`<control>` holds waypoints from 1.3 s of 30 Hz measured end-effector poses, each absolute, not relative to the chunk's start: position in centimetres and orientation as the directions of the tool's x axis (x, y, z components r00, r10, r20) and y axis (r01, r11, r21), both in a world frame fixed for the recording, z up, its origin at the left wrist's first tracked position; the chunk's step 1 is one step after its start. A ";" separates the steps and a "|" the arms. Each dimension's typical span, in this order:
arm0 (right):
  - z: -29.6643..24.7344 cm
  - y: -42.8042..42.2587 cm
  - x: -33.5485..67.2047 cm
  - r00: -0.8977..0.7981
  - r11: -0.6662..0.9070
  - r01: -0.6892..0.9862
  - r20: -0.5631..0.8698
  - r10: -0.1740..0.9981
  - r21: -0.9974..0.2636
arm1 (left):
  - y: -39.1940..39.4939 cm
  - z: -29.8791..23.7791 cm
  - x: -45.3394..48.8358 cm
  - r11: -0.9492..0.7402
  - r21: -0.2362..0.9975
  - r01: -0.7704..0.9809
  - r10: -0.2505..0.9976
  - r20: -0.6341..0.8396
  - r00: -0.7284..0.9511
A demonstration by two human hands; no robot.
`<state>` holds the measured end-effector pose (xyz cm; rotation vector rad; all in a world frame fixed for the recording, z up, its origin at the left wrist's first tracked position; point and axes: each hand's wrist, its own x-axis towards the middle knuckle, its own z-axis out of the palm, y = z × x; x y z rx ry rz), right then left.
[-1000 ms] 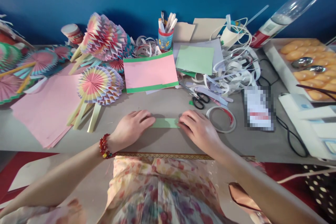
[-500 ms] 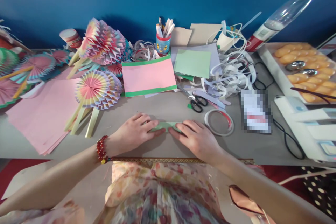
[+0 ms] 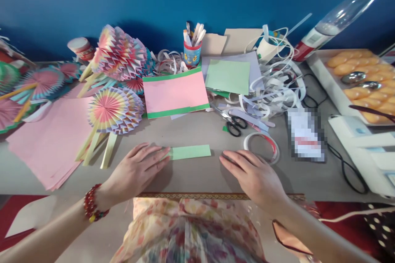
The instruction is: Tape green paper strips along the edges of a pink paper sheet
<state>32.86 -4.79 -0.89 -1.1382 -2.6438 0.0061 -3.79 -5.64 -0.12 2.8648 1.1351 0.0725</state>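
Observation:
A pale green paper strip (image 3: 193, 152) lies flat on the grey table in front of me. My left hand (image 3: 140, 168) rests over the strip's left end, fingers stretched out and flat on it. To the right of the strip, apart from it, my right hand (image 3: 251, 172) lies on the table with its fingers extended and nothing in them. A roll of double-sided tape (image 3: 276, 150) sits just beyond my right hand. Behind that are black-handled scissors (image 3: 233, 125). A pink card with green borders (image 3: 175, 93) lies beyond the strip.
Folded paper fans (image 3: 108, 109) and pink sheets (image 3: 52, 139) cover the left side. A pen cup (image 3: 192, 54), green paper (image 3: 228, 76) and curled paper scraps (image 3: 280, 86) stand or lie behind. At right are a tilted bottle (image 3: 333, 22), a tray (image 3: 317, 65) and a power strip (image 3: 354, 148).
My hands have moved apart. My left hand slid left along the green strip, and my right hand came off its right end, leaving most of the strip uncovered.

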 end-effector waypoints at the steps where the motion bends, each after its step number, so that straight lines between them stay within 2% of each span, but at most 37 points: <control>1: -0.5 -4.5 32.3 -0.648 0.692 0.711 0.263 0.714 -0.126 | -5.6 -0.2 -3.8 -0.729 0.083 0.679 0.683 0.024 0.730; 4: 0.4 -3.7 30.5 -0.641 0.707 0.686 0.318 0.698 -0.171 | -5.6 -0.4 -3.6 -0.726 0.097 0.680 0.686 0.038 0.727; 10: -0.2 -3.3 28.8 -0.707 0.744 0.657 0.244 0.664 -0.123 | -5.9 -0.7 -4.5 -0.715 0.083 0.694 0.698 0.030 0.715; 14: -0.6 -3.2 29.1 -0.692 0.734 0.668 0.258 0.674 -0.123 | -6.2 -0.6 -5.4 -0.682 0.086 0.726 0.731 0.044 0.681; 18: 0.1 -2.3 28.2 -0.681 0.728 0.658 0.260 0.684 -0.191 | -6.2 -0.3 -5.4 -0.698 0.111 0.708 0.716 0.062 0.696; 21: 0.7 -1.4 27.0 -0.680 0.710 0.666 0.205 0.704 -0.229 | -6.0 -0.1 -5.2 -0.721 0.120 0.682 0.692 0.091 0.716; 25: 1.1 -0.4 25.8 -0.674 0.661 0.701 0.057 0.737 -0.269 | -5.6 0.1 -4.6 -0.675 0.224 0.703 0.736 0.132 0.664; 29: 1.2 -0.1 25.6 -0.692 0.644 0.674 -0.003 0.722 -0.363 | -5.1 0.2 -3.1 -0.584 0.337 0.739 0.806 0.138 0.575; 32: 1.3 -0.3 25.6 -0.699 0.648 0.654 0.016 0.715 -0.390 | -4.3 0.4 -1.3 -0.548 0.361 0.755 0.833 0.147 0.534; 35: 1.3 -0.8 25.9 -0.689 0.668 0.635 0.106 0.716 -0.388 | -3.6 0.9 0.3 -0.624 0.302 0.721 0.781 0.203 0.591; 39: 1.0 -1.7 26.8 -0.675 0.730 0.649 0.280 0.683 -0.216 | -3.3 1.1 1.6 -0.718 0.140 0.682 0.690 0.275 0.670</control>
